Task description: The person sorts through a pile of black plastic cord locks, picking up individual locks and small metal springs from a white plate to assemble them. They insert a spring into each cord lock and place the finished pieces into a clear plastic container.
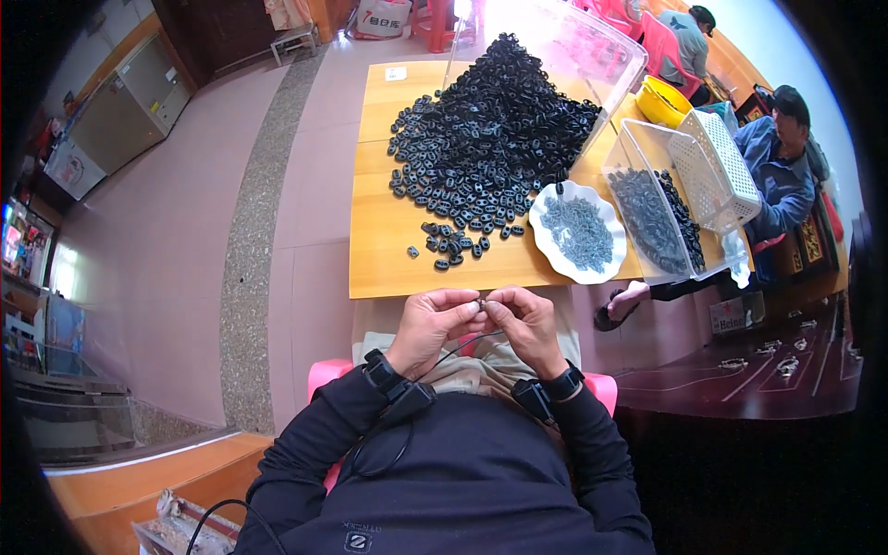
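One left hand (pixel 431 326), one right hand (pixel 527 326) | together, pinching one piece (pixel 481 304) | one black heap (pixel 499 120) | one dish (pixel 553 254)

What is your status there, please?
Left hand, right hand: both pinching small piece, mostly hidden. Black pile, white dish ahead on table. Thin cord below hands; nothing seen blocking them.

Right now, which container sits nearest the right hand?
The white scalloped dish, just beyond that hand; the clear bin, yellow bowl and white basket are farther.
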`<state>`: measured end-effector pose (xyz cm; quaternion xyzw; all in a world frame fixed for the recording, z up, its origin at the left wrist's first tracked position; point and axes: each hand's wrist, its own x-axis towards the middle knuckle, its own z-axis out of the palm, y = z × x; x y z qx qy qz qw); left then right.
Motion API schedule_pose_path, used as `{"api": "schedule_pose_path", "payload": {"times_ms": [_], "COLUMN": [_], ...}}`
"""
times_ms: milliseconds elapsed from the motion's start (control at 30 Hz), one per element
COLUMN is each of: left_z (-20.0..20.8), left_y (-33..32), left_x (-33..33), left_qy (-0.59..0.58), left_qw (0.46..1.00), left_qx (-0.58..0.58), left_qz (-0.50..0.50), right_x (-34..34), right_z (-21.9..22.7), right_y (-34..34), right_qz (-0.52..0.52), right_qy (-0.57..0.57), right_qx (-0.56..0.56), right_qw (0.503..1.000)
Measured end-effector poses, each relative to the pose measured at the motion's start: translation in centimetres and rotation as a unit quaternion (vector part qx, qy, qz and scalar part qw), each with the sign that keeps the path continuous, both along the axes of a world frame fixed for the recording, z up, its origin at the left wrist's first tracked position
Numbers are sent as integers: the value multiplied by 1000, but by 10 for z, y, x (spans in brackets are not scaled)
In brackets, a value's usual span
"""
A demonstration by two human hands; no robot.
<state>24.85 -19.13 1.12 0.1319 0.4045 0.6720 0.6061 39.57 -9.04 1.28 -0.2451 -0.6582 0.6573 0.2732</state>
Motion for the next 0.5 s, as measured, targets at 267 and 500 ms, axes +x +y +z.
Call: {"api": "schedule_pose_path", "payload": {"times_ms": [267, 500], "left_z": [-1, -3], "left_y": [1, 1], "left_x": [0, -1], "left_qy": [4, 5], "left_qw": [1000, 1000], "left_qx": [-12, -10], "left_qz": [-2, -2], "right_x": [0, -1], "right_z": [-5, -8], "right_y": [0, -3], "right_qz": [-1, -14], "right_qy": [-2, -9], "right_qx": [5, -2], "right_qw": [1000, 1000]}}
